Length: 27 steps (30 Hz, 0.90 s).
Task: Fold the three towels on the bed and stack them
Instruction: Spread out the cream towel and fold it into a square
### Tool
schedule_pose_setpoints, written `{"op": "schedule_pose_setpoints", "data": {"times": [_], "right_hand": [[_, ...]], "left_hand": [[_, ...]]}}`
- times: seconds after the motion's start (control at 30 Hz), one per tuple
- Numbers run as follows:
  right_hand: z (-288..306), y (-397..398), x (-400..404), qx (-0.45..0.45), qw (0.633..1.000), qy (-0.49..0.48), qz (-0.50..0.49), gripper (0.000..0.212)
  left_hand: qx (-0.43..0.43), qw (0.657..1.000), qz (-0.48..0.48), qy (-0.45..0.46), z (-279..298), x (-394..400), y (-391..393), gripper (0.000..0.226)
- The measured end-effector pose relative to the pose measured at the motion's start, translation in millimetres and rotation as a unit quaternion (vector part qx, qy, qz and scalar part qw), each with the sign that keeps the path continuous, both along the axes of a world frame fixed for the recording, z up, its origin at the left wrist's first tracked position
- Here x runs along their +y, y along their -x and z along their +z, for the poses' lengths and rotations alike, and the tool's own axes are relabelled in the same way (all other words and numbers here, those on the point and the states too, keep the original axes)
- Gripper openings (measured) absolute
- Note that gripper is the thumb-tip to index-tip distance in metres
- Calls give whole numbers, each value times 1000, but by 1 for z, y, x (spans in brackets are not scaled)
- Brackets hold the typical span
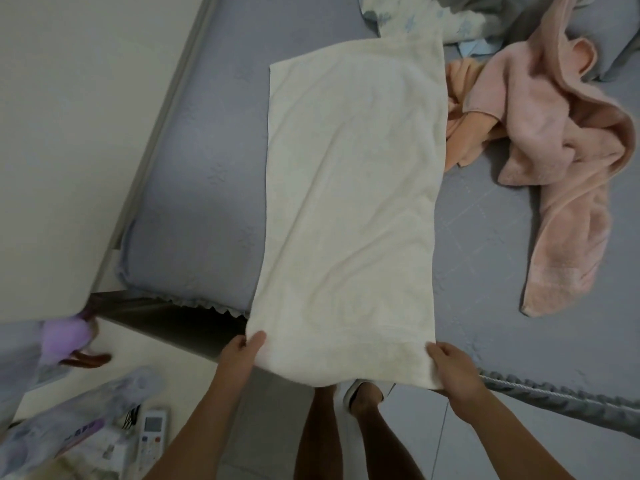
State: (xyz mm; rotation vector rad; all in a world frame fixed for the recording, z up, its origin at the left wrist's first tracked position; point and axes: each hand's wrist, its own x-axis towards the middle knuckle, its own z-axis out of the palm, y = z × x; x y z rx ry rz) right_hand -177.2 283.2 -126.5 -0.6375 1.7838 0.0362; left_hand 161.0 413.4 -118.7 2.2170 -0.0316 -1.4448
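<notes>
The left hand (244,346) and right hand (450,368) each pinch a near corner of the cream towel (349,188), spread lengthwise on the bed (207,150), likely to fold it away, pink towel (568,140) crumpled beside it.

Dim, flat indoor light with a cool grey cast; no glare. Soft shadow pools on the bed (207,168) left of the cream towel (349,202), and darker under the bed's edge. Wide-angle distortion bends the edges. The lower-left clutter (79,427) is smeared and blurred.
</notes>
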Motion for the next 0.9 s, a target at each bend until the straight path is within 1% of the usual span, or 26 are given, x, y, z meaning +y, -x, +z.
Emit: {"op": "schedule_pose_setpoints", "data": {"times": [0.03, 0.1, 0.17, 0.2, 0.27, 0.3, 0.33, 0.4, 0.47, 0.5, 0.57, 0.6, 0.63, 0.67, 0.7, 0.77, 0.8, 0.83, 0.87, 0.9], "right_hand": [[2, 1, 0, -1, 1000, 5, -8, 24], [5, 3, 1, 10, 1000, 24, -10, 25], [8, 5, 2, 13, 998, 53, -29, 25], [10, 7, 2, 1, 996, 67, -50, 23], [17, 11, 0, -40, 990, 80, -105, 15], [22, 13, -2, -68, 985, 80, -135, 8], [28, 15, -7, -102, 978, 78, -163, 3], [40, 17, -24, -175, 961, 75, -202, 15], [53, 14, -51, -239, 942, 70, -224, 25], [59, 11, -68, -270, 929, 68, -243, 29], [70, -3, -106, -329, 899, 72, -280, 37], [76, -11, -125, -346, 892, 83, -280, 40], [80, -20, -144, -350, 894, 102, -262, 41], [84, -31, -162, -342, 902, 126, -231, 42], [86, -40, -177, -318, 917, 154, -186, 40], [85, -56, -203, -225, 949, 209, -72, 29], [81, -61, -215, -163, 959, 230, -17, 21], [77, -67, -226, -104, 963, 248, 30, 12], [74, -72, -237, -54, 961, 262, 67, 7], [70, -77, -248, -9, 957, 274, 92, 15]], "left_hand": [[35, 999, -13, -17, 0, 5, 1, 17], [114, 988, -87, -47, -3, 18, 8, 24], [148, 977, -133, -73, -5, 31, 16, 36], [155, 977, -119, -82, -5, 36, 19, 46], [165, 981, -47, -90, -2, 41, 24, 58], [160, 984, -5, -81, 1, 41, 26, 57], [146, 986, 46, -65, 5, 38, 27, 50], [101, 983, 149, -18, 17, 23, 27, 33], [20, 986, 163, 6, 32, -3, 17, 28], [2, 987, 158, 32, 39, -19, 9, 30], [23, 979, 173, 103, 56, -57, -7, 33], [25, 976, 174, 131, 64, -77, -14, 30], [1, 975, 166, 145, 69, -97, -23, 28], [-17, 976, 152, 157, 73, -119, -31, 27], [-15, 975, 147, 165, 76, -139, -40, 27], [47, 966, 157, 201, 75, -174, -55, 35], [66, 966, 130, 214, 70, -189, -61, 43], [57, 975, 68, 206, 64, -202, -65, 49], [36, 981, -7, 189, 57, -213, -68, 54], [10, 983, -81, 167, 52, -222, -71, 55]]}}
